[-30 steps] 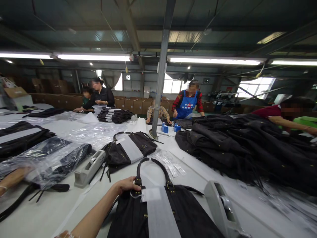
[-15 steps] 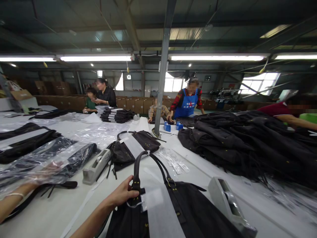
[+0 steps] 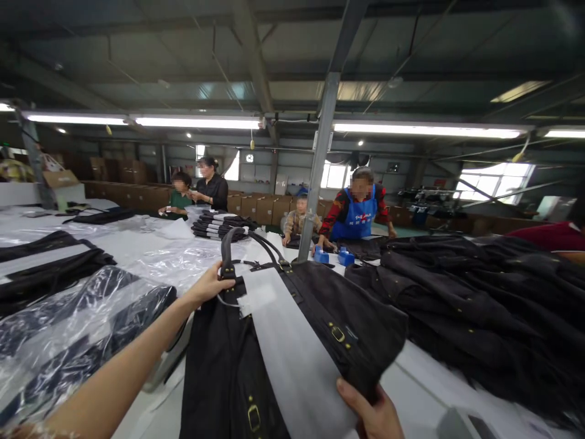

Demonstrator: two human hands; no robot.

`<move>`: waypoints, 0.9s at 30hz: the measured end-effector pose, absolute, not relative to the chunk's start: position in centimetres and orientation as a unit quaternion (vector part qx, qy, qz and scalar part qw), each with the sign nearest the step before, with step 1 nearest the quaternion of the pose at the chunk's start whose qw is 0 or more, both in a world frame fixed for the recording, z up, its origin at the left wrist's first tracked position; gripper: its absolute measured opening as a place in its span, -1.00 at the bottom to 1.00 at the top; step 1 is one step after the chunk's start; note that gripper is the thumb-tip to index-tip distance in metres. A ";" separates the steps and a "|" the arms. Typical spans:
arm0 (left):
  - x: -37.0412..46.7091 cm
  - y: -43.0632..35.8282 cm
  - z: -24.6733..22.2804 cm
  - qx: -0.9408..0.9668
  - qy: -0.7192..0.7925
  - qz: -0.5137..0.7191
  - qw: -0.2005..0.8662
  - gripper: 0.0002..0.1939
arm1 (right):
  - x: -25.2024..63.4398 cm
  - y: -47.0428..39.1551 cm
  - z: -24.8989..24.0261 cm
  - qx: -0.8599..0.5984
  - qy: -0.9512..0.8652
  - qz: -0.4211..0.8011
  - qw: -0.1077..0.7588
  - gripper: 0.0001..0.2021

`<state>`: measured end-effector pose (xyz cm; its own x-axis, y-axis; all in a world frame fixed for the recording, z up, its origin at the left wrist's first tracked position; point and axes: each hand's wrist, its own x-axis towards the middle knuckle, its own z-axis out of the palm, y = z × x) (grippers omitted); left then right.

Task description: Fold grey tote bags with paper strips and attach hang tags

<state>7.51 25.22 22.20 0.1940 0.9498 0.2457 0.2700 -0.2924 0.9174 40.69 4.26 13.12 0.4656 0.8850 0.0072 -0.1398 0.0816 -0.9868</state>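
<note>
A black handbag [image 3: 315, 286] with brass buckles hangs tilted in front of me, lifted off the table at its far end. White paper [image 3: 286, 341] wraps round its middle, and a small clear-plastic tag packet [image 3: 245, 305] hangs by the handle. My left hand [image 3: 211, 284] pinches the bag at the base of its handle [image 3: 227, 250]. At the lower right, my right hand [image 3: 372, 411] grips the bag's near edge beside the paper, thumb on top; its other fingers are mostly hidden behind.
Bags in clear plastic [image 3: 91, 323] lie at left. A heap of black bags [image 3: 461, 292] covers the right side. A tape dispenser [image 3: 466, 424] stands near my right hand. A metal post [image 3: 322, 164] rises ahead. Several co-workers, one in a blue apron [image 3: 356, 216], are across the table.
The handbag has been raised and moved forward by my left hand. My right hand has come into view, holding its near edge. Another hand with a white bracelet has left the left side.
</note>
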 end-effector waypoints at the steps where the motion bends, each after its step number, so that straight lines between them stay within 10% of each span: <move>1: 7.1 27.7 22.7 0.676 0.468 0.450 0.350 -0.50 | 40.0 7.6 13.6 -0.514 -0.329 0.433 0.663 -0.27; 12: 4.0 47.9 20.6 0.683 0.559 0.448 0.142 -0.52 | 36.6 31.7 8.5 -0.352 -0.271 0.586 0.677 -0.28; 27: 6.0 52.0 6.8 0.663 0.696 0.259 0.096 -0.38 | 37.3 37.1 -3.3 -0.467 -0.218 0.551 0.656 -0.27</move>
